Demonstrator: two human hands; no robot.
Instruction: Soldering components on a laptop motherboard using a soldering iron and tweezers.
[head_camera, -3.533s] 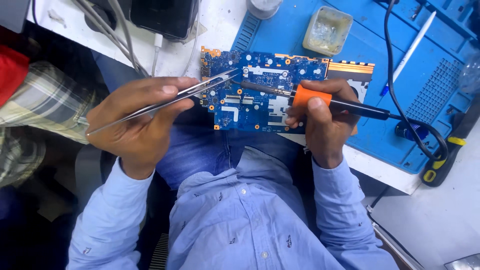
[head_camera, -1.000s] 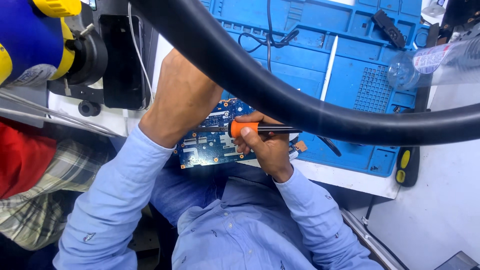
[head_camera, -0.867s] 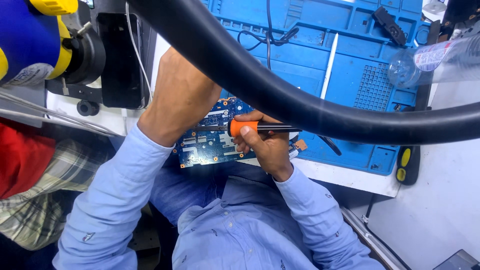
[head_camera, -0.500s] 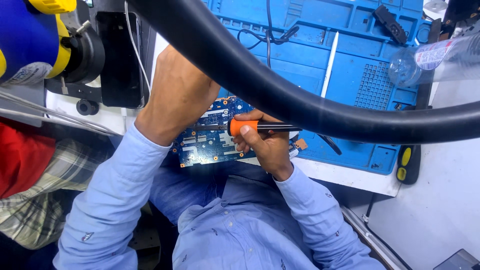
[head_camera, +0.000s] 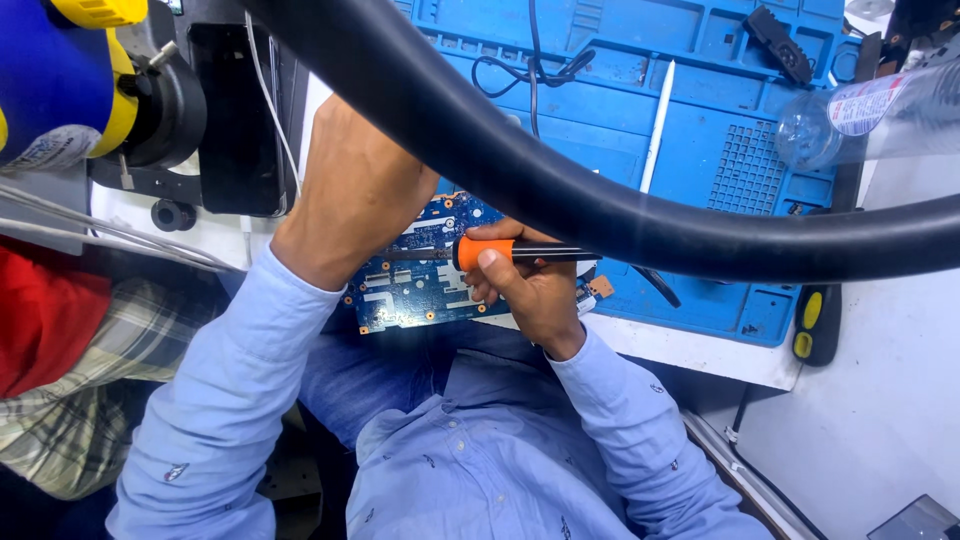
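Blue circuit board (head_camera: 405, 285), flat and thin, crowded with small silvery parts and pale tracks, lying at the near edge of the bench just over the lap. Orange-collared soldering iron (head_camera: 485, 252) laid almost level across it, metal tip pointing left onto the board. Right hand (head_camera: 525, 290) clamped round the iron's orange grip and black handle, fingers curled tight. Left hand (head_camera: 360, 190) reaching over the board's far left corner, fingertips hidden behind the hose, so cannot tell whether closed on anything.

Judging by this, midway through the soldering: tip down on the board, nothing set aside, board not yet put away.

Further out, thick black hose (head_camera: 700, 235), smooth and matte, arching across the whole view above both hands. Under it, ribbed blue rubber mat (head_camera: 700, 130) with moulded trays, a slim white stick (head_camera: 657, 125) lying on it. Far right, clear plastic bottle (head_camera: 850, 110) on its side. Near right, black tool with yellow patches (head_camera: 808, 325). Far left, blue and yellow rounded device (head_camera: 50, 80).
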